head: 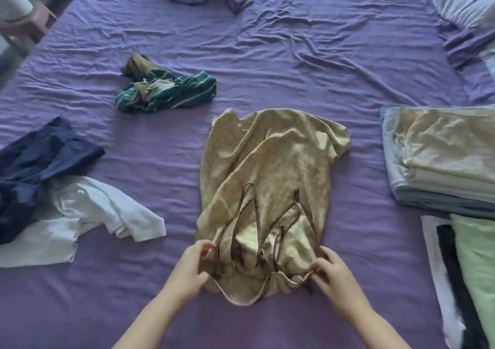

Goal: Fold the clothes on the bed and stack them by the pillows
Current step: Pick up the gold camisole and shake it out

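Left hand and right hand each pinched near top edge of gold slip dress, likely to spread it flat mid-bed for folding. Folded stack lay right; white shirt, navy garment, green striped garment left, unfolded, apart from dress.

— Any words, labels or numbers to read anywhere?
— None. Only a faint pale mark on the gold slip dress, toward 12 o'clock from the hands, too blurred to read.
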The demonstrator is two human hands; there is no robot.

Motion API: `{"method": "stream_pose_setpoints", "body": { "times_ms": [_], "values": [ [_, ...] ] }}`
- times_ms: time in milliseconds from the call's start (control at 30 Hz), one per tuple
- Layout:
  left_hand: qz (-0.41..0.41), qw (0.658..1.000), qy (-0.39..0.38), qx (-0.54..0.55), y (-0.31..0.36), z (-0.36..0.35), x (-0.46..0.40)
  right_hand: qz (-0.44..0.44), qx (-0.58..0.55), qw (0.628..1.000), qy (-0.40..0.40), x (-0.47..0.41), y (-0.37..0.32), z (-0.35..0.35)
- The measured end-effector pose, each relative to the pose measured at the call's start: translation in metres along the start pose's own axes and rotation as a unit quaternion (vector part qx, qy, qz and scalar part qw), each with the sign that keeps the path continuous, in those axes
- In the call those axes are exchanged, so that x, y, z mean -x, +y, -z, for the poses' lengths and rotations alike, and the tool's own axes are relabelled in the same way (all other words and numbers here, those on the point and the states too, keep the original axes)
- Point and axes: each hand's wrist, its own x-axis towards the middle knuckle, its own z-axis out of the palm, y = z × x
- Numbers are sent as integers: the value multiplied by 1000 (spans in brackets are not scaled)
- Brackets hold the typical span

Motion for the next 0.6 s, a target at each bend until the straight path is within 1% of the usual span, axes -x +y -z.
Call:
{"method": "stream_pose_setpoints", "body": {
  "times_ms": [67, 133, 200, 267, 367, 433, 500, 533, 600],
  "values": [
    [-3, 1000, -1, 8, -3, -1, 6, -6, -24, 999, 21, 2, -3, 2],
    [-16, 999, -29, -20, -7, -3, 10, -3, -41, 998, 40, 4, -5, 5],
    [-31, 995, -61, -72, -11, -6, 12, 2, -49, 997, 57, 6, -8, 7],
    [-48, 987, -70, -133, -16, -9, 10, 9, -57, 996, 72, 9, -10, 7],
    [-77, 965, -73, -238, -21, -12, 4, 22, -67, 993, 95, 13, -12, 6],
    [-89, 955, -55, -277, -23, -13, 1, 28, -73, 990, 114, 16, -14, 7],
    [-97, 956, -37, -275, -21, -12, 0, 31, -75, 988, 131, 22, -17, 9],
    [-100, 962, -27, -254, -17, -11, 2, 31, -72, 988, 136, 25, -18, 11],
    [-98, 982, 10, -163, -4, -4, 9, 30, -64, 987, 147, 31, -22, 17]
  ]
}}
